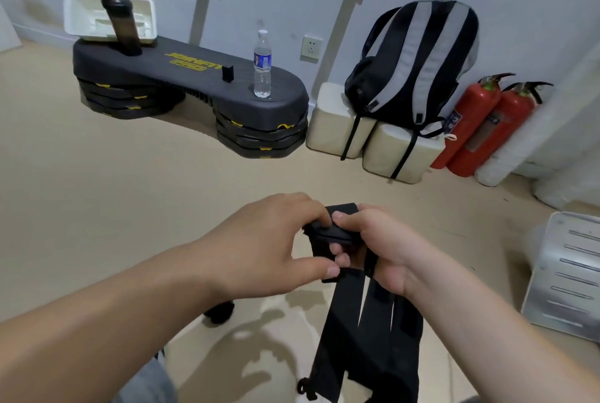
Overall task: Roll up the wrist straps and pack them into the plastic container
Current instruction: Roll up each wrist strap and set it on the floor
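Black wrist straps (360, 331) hang down from both of my hands in the lower middle of the view, their long tails reaching the bottom edge. My left hand (269, 246) pinches the folded top end of a strap (328, 232) with thumb and fingers. My right hand (386, 250) grips the same bundle from the right, fingers curled around it. A white plastic container (84, 16) stands tilted at the far left on the black step platform (194, 77), well away from my hands.
A dark tumbler (125, 25) and a water bottle (262, 64) stand on the platform. A backpack (415, 58) rests on white blocks at the wall, with two red fire extinguishers (480, 129) beside it. A silver slotted panel (568, 276) leans at right.
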